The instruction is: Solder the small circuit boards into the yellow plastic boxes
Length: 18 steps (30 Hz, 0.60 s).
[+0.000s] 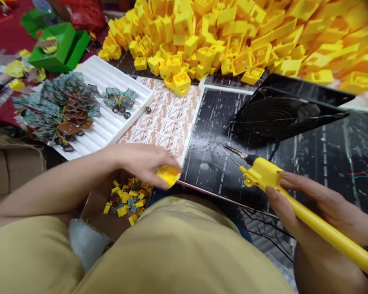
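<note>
My left hand (144,161) is closed on a small yellow plastic housing (168,175), held low over my lap near the edge of the black work mat (214,147). It is blurred by motion. My right hand (319,208) grips a yellow soldering iron (297,208) by its handle, with the metal tip (233,151) pointing left over the black mat. A box of finished yellow and green pieces (127,200) sits below my left hand.
A large heap of yellow housings (233,36) fills the back. A white tray (110,122) holds several small circuit boards (58,108). A black fan (272,114) leans at the right. Green trays (61,47) stand at the back left. Cardboard boxes (15,167) sit at left.
</note>
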Each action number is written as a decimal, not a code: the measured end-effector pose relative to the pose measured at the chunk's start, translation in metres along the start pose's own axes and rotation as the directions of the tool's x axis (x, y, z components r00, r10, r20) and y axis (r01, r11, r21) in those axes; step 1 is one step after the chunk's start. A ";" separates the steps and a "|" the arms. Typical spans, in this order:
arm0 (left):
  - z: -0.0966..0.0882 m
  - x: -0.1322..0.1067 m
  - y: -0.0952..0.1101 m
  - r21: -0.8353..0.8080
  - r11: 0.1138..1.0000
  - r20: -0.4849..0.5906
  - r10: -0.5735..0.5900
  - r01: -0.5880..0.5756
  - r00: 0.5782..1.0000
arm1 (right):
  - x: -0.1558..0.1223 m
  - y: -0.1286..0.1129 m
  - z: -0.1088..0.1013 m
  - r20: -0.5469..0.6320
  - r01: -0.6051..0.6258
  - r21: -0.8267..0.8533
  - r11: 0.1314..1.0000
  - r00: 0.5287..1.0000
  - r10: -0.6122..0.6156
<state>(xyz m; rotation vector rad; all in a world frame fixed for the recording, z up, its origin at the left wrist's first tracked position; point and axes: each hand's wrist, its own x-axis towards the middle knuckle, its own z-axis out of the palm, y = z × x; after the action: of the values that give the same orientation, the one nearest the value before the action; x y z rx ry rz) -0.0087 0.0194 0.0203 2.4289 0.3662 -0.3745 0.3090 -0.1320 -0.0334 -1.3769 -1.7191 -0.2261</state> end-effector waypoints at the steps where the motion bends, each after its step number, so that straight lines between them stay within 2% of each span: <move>1: -0.009 -0.014 -0.001 -0.027 1.000 0.088 -0.009 0.012 0.996 | 0.003 0.001 0.002 -0.011 0.042 0.018 0.999 0.999 -0.041; 2: -0.019 -0.023 -0.003 -0.038 0.998 0.150 -0.034 0.040 0.988 | 0.005 0.001 0.003 -0.015 0.042 0.023 0.999 0.999 -0.041; 3: -0.028 -0.026 -0.009 -0.025 0.996 0.164 -0.083 0.089 0.983 | 0.007 0.001 0.005 -0.015 0.024 0.023 0.999 1.000 -0.024; 4: -0.037 -0.023 -0.017 0.015 0.986 0.115 -0.164 0.163 0.980 | 0.009 -0.001 0.006 -0.014 0.006 0.020 1.000 1.000 -0.006; 5: -0.045 -0.013 -0.027 0.058 0.964 0.009 -0.260 0.259 0.966 | 0.011 -0.002 0.007 -0.017 -0.004 0.013 1.000 1.000 0.004; 6: -0.052 0.003 -0.040 0.099 0.919 -0.168 -0.363 0.382 0.916 | 0.012 -0.004 0.008 -0.023 -0.009 0.005 1.000 1.000 0.009; 7: -0.058 0.022 -0.056 0.108 0.841 -0.389 -0.455 0.531 0.801 | 0.013 -0.006 0.009 -0.033 -0.006 0.000 1.000 0.999 0.005; 8: -0.063 0.043 -0.072 0.060 0.765 -0.556 -0.508 0.641 0.658 | 0.014 -0.007 0.009 -0.043 0.002 -0.009 1.000 0.999 -0.002; 9: -0.068 0.065 -0.088 -0.024 0.715 -0.652 -0.541 0.699 0.531 | 0.015 -0.008 0.009 -0.052 0.009 -0.018 1.000 0.999 -0.010; 10: -0.071 0.084 -0.104 -0.116 0.673 -0.687 -0.585 0.730 0.431 | 0.015 -0.008 0.010 -0.058 0.009 -0.028 1.000 0.998 -0.011; 11: -0.073 0.101 -0.118 -0.160 0.665 -0.691 -0.603 0.729 0.398 | 0.016 -0.008 0.010 -0.059 0.011 -0.036 0.999 0.998 -0.013; 12: -0.074 0.114 -0.129 -0.168 0.671 -0.712 -0.589 0.722 0.382 | 0.016 -0.008 0.010 -0.059 0.014 -0.040 0.999 0.998 -0.016; 14: -0.074 0.126 -0.140 -0.122 0.706 -0.740 -0.533 0.698 0.410 | 0.017 -0.007 0.012 -0.042 0.001 -0.028 1.000 0.999 -0.003; 16: -0.072 0.122 -0.134 -0.065 0.733 -0.743 -0.488 0.677 0.457 | 0.016 -0.006 0.013 -0.025 -0.044 -0.005 0.999 0.999 0.044; 18: -0.064 0.107 -0.112 -0.027 0.760 -0.699 -0.478 0.649 0.532 | 0.012 -0.004 0.013 -0.016 -0.119 0.005 0.993 0.993 0.119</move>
<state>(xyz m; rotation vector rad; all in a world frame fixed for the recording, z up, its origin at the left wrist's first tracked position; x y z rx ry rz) 0.0619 0.1622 -0.0319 2.5420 1.5625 0.2591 0.2995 -0.1171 -0.0306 -1.4650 -1.6176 -0.1666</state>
